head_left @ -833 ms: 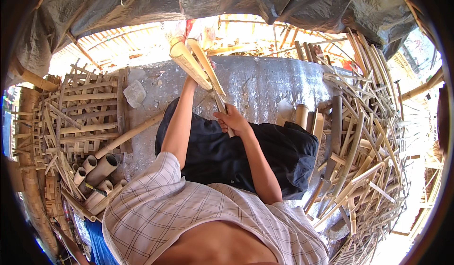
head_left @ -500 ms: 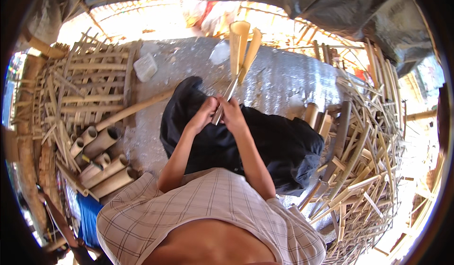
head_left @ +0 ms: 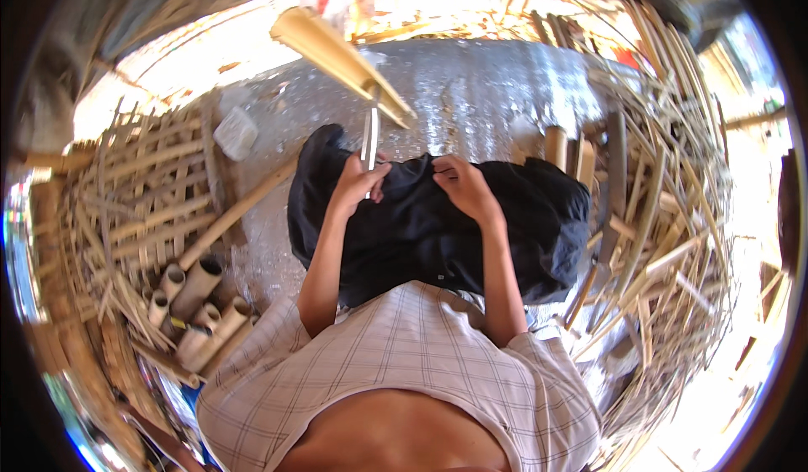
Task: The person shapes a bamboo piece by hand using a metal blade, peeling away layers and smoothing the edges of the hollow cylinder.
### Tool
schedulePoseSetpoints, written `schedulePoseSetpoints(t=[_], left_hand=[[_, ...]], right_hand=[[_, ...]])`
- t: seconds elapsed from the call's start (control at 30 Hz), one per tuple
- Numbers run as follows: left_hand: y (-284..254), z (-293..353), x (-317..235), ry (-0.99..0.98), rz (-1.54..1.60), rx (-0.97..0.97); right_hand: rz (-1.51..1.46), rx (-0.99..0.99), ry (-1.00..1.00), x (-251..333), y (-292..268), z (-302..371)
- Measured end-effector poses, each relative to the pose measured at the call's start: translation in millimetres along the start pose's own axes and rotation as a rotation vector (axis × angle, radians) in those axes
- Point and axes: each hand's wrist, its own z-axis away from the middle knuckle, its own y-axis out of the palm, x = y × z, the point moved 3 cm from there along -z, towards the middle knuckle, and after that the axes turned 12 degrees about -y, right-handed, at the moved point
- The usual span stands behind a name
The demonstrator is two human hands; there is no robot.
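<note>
blade [head_left: 369,139] pinched in left fingers [head_left: 370,177]

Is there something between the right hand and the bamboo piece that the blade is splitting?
Nothing visible blocks it. The right hand rests on the black cloth, apart from the bamboo piece. The left hand holds the blade below it.

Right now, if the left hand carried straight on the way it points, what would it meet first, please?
The left hand points up the blade it holds, so it would probably meet the split bamboo piece first, where the blade is wedged. Depth is hard to judge here.
</note>
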Motion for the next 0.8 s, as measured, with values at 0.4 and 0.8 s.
schedulePoseSetpoints(t=[0.4,0.8], left_hand=[[-14.2,3.4,-10.2,-0.13,-0.344,-0.036],[42.9,-2.3,-36.3,-0.091,-0.147,0.026]], right_hand=[[0.933,-0.434,0.693,-66.0,-221.6,319.3],[0.536,-0.548,0.249,-70.6,-129.9,328.2]])
